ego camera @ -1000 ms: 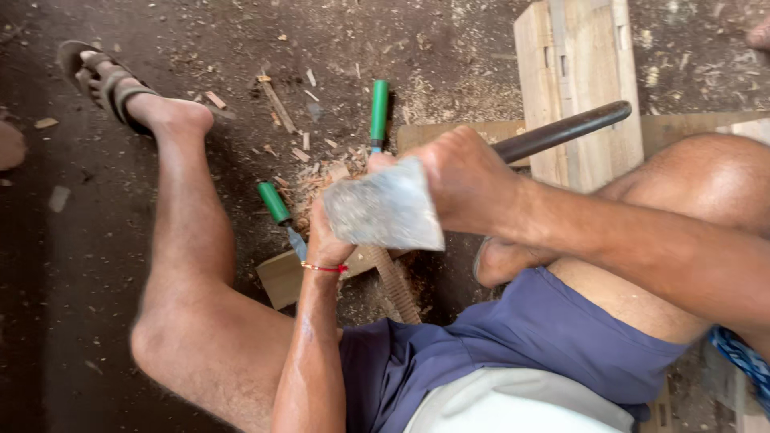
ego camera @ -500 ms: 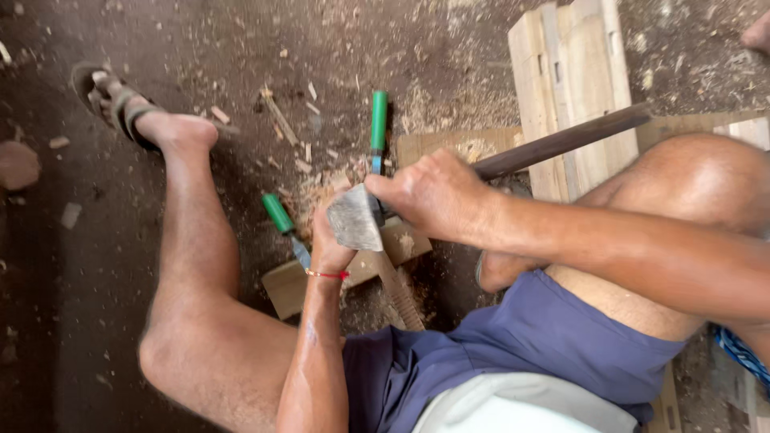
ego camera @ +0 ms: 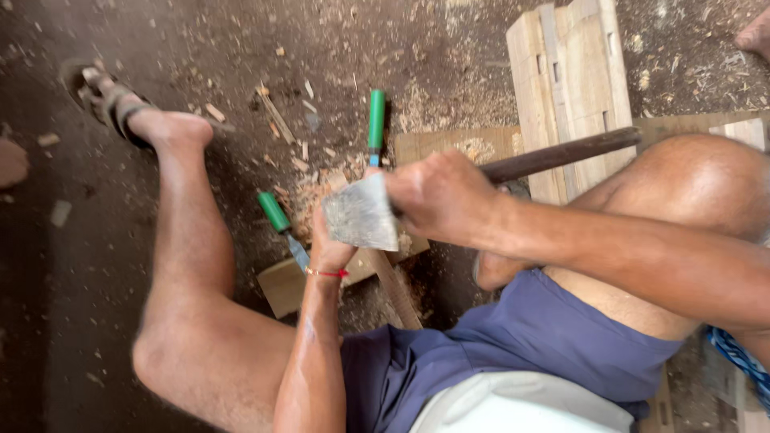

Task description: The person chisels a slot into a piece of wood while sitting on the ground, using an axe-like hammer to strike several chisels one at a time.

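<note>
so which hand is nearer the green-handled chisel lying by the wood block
Left. The left hand sits right beside the green-handled chisel, by its blade on the wood block. The right hand is farther off to the side, gripping the hatchet.

Single head view, looking steeply down, close above lap and dirt floor (ego camera: 96,321).

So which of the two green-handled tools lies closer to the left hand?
The lower one, angled on the ground with its blade running to the left hand. The other lies upright farther up, beyond the hatchet head.
</note>
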